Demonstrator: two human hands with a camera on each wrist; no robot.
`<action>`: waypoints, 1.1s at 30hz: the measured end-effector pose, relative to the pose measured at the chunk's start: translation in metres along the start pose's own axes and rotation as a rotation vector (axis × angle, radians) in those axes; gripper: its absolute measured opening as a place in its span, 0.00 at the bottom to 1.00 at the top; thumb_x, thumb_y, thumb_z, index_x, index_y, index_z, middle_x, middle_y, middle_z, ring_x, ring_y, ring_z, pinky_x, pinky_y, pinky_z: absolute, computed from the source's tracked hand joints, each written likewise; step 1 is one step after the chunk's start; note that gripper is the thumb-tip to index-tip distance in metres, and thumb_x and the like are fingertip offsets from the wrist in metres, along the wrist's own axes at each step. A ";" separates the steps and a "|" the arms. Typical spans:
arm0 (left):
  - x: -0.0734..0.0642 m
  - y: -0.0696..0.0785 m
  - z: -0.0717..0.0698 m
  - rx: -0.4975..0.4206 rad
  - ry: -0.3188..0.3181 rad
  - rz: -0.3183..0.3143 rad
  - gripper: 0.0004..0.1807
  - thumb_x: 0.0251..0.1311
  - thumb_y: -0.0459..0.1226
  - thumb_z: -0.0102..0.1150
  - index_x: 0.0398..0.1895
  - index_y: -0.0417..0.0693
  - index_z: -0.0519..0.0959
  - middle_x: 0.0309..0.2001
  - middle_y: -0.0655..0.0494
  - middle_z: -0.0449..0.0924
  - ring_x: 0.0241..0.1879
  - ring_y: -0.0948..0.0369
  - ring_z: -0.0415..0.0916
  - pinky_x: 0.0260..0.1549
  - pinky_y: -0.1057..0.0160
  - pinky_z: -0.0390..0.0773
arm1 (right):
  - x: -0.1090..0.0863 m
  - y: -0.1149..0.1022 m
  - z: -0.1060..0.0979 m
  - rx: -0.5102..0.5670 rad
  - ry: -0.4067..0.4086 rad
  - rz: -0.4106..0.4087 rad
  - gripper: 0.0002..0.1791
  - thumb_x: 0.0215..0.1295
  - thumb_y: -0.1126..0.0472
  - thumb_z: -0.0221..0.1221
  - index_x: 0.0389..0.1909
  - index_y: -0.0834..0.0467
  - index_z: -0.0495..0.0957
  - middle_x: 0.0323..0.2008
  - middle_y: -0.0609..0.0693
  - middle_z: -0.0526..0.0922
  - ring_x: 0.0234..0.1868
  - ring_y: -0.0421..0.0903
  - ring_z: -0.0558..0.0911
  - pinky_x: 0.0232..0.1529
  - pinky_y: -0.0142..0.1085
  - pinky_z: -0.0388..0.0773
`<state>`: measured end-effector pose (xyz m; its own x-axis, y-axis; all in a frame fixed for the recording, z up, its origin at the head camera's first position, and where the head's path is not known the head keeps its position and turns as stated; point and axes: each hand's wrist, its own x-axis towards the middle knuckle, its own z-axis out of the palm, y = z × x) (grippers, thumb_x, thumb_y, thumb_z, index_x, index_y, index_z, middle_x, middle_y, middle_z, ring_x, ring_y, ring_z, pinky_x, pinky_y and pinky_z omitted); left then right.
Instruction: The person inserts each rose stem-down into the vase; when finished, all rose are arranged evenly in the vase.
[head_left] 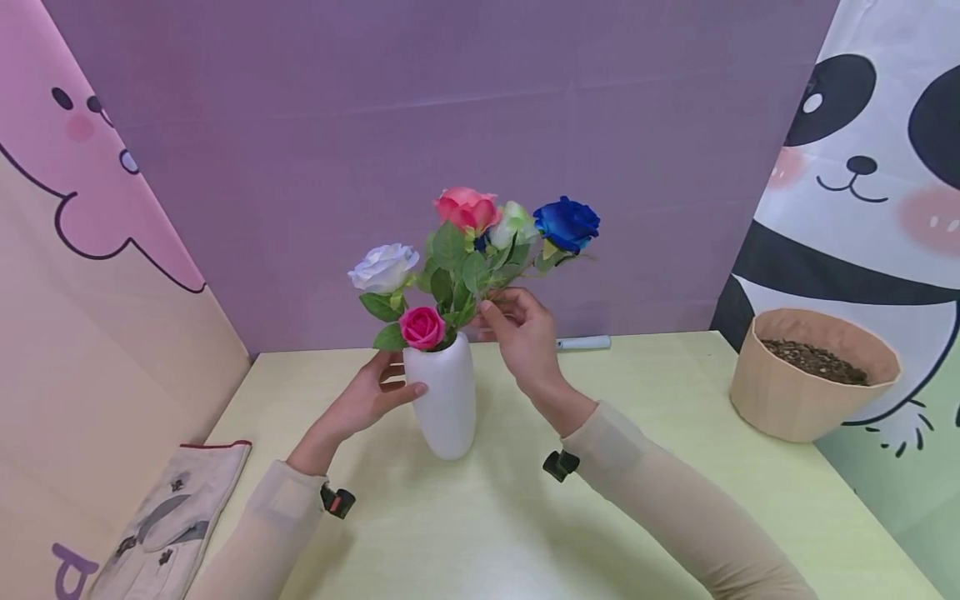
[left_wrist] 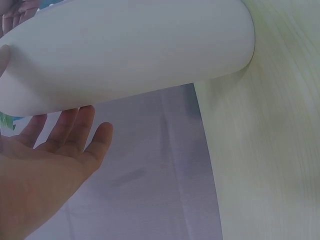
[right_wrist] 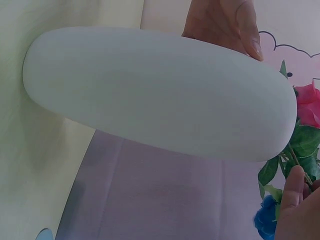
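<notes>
A white vase (head_left: 447,408) stands upright on the table. My left hand (head_left: 369,392) holds its upper left side, thumb in front and fingers behind. Out of its mouth come artificial roses: a pale lilac-white rose (head_left: 384,268) leaning left, a small hot-pink rose (head_left: 422,327) low at the rim, a coral rose (head_left: 465,208) and a greenish-white rose (head_left: 514,225) higher up. A blue rose (head_left: 567,223) leans out to the right. Just above the rim, my right hand (head_left: 527,337) pinches a leafy stem (right_wrist: 294,156) between thumb and fingers; leaves partly hide the fingertips.
Near the table's (head_left: 675,508) right edge stands a tan pot (head_left: 772,387) of dark soil. A pale blue pen-like stick (head_left: 587,342) lies at the back edge, behind my right hand. At the left lies a folded printed cloth (head_left: 168,517) with red trim. A purple backdrop (head_left: 300,167) hangs behind.
</notes>
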<state>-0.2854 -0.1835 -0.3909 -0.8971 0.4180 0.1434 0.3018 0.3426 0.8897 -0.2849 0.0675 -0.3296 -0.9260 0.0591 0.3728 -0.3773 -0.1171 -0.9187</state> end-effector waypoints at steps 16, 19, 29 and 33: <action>0.001 -0.001 0.000 0.007 0.004 -0.001 0.44 0.63 0.47 0.66 0.77 0.55 0.53 0.71 0.46 0.64 0.69 0.42 0.66 0.67 0.43 0.72 | 0.004 0.000 -0.001 0.071 0.034 -0.018 0.13 0.70 0.62 0.60 0.47 0.67 0.74 0.32 0.46 0.86 0.31 0.42 0.89 0.37 0.37 0.89; 0.001 -0.002 0.000 0.004 0.005 -0.007 0.45 0.62 0.48 0.67 0.77 0.55 0.53 0.71 0.46 0.64 0.69 0.42 0.66 0.66 0.43 0.73 | 0.008 0.002 -0.001 0.020 0.005 -0.008 0.12 0.69 0.62 0.62 0.46 0.66 0.76 0.32 0.47 0.86 0.32 0.41 0.89 0.40 0.40 0.89; 0.004 -0.002 -0.001 -0.003 0.002 0.003 0.45 0.63 0.47 0.67 0.77 0.57 0.52 0.71 0.46 0.63 0.70 0.43 0.66 0.67 0.43 0.72 | 0.012 0.006 0.004 -0.050 -0.093 0.073 0.11 0.68 0.64 0.63 0.46 0.66 0.76 0.36 0.52 0.85 0.33 0.41 0.88 0.41 0.41 0.88; 0.004 -0.002 -0.002 0.000 0.001 0.006 0.45 0.63 0.47 0.67 0.77 0.57 0.52 0.71 0.47 0.63 0.70 0.43 0.66 0.67 0.42 0.71 | 0.011 0.006 0.004 -0.027 -0.059 0.065 0.11 0.68 0.63 0.62 0.45 0.63 0.74 0.37 0.54 0.84 0.32 0.40 0.87 0.40 0.40 0.89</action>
<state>-0.2900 -0.1845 -0.3915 -0.8955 0.4194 0.1490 0.3072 0.3401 0.8888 -0.2971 0.0632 -0.3303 -0.9480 -0.0064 0.3183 -0.3164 -0.0922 -0.9441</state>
